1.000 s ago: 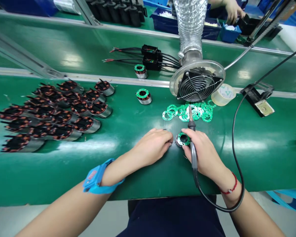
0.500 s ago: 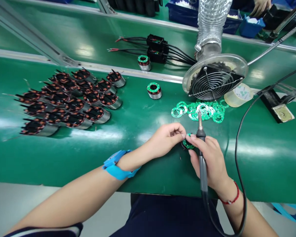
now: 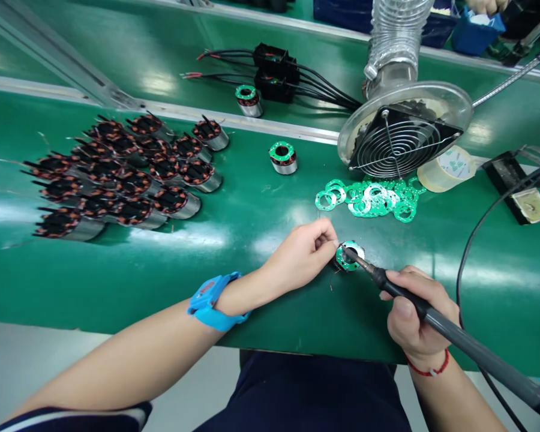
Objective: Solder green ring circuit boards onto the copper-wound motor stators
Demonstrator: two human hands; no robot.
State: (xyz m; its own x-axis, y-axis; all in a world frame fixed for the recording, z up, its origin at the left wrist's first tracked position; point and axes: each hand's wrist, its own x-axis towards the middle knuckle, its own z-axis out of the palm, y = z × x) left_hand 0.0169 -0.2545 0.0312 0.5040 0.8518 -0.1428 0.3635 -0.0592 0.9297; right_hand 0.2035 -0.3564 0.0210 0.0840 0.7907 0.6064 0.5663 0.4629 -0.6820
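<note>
In front of me stands a motor stator with a green ring-shaped circuit board (image 3: 342, 261) on top. My left hand (image 3: 303, 252), with a blue strap on its wrist, is closed in a pinch at the board's upper left edge; what sits between the fingertips is hidden. My right hand (image 3: 420, 315) is wrapped round a soldering iron (image 3: 436, 321) from the right. The iron slants up and left, and its tip reaches the board's upper left side, close to my left fingertips. A thin loose wire end shows below the stator.
Wound stators (image 3: 135, 183) stand grouped at left. Two board-topped stators, one nearer (image 3: 284, 165), one farther (image 3: 249, 103), stand behind. Green ring boards (image 3: 373, 201) lie under the fume extractor (image 3: 398, 144). Tape (image 3: 447, 171), an iron stand (image 3: 513, 186) and black wired modules (image 3: 274, 75) are around.
My right hand has drawn back right from the board and turned the soldering iron from pointing up and away to pointing at the board. My left hand stays pinched at the edge.
</note>
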